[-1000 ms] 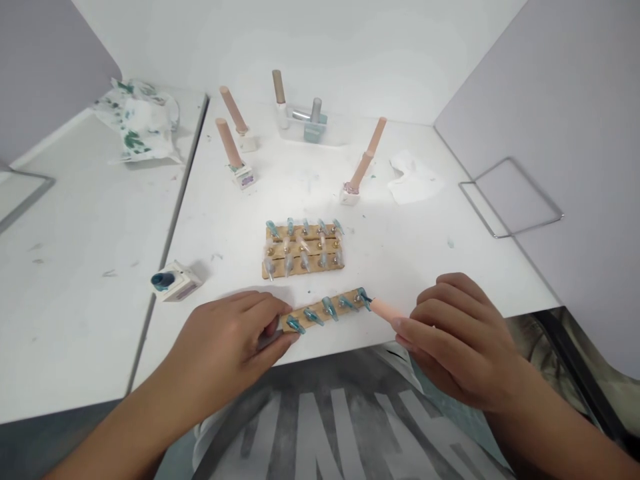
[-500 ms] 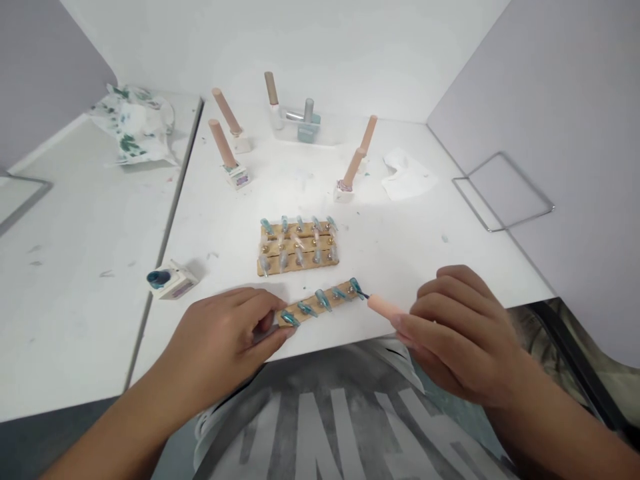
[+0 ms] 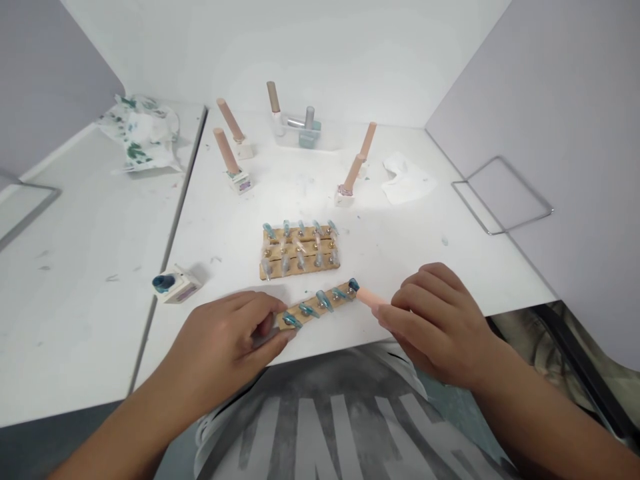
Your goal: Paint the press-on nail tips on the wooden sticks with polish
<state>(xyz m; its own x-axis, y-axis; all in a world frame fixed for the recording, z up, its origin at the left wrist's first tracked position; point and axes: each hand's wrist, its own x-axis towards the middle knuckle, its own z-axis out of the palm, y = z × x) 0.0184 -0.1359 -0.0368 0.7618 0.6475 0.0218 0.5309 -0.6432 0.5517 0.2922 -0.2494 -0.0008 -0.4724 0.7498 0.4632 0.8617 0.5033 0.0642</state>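
My left hand [image 3: 239, 333] pinches the left end of a narrow tan strip [image 3: 314, 313], which slants up to the right on the table. Several teal press-on nails [image 3: 324, 301] are mounted along it. In my right hand [image 3: 436, 321] is a nail polish brush with a peach handle [image 3: 371, 299]. Its tip is at the rightmost nail [image 3: 353, 285], which looks darker blue; the bristles are hidden behind the handle. An uncapped polish bottle [image 3: 179, 285] with a dark blue neck lies tilted to the left. Beyond the strip sits a block of tan strips [image 3: 300, 268] with pale and teal nails.
Peach-capped polish bottles [image 3: 240, 180] stand at back left, with two more bottles [image 3: 345, 195] at back right. A clear tray [image 3: 327, 140] holds small bottles. Stained tissue [image 3: 145, 137], white tissue [image 3: 406, 180] and a wire frame [image 3: 503, 195] lie further out. A seam [image 3: 173, 233] crosses the table.
My right hand has moved left and slightly up, bringing the brush over the rightmost nail, which now looks darker. My left hand keeps its hold on the strip. The view has shifted slightly.
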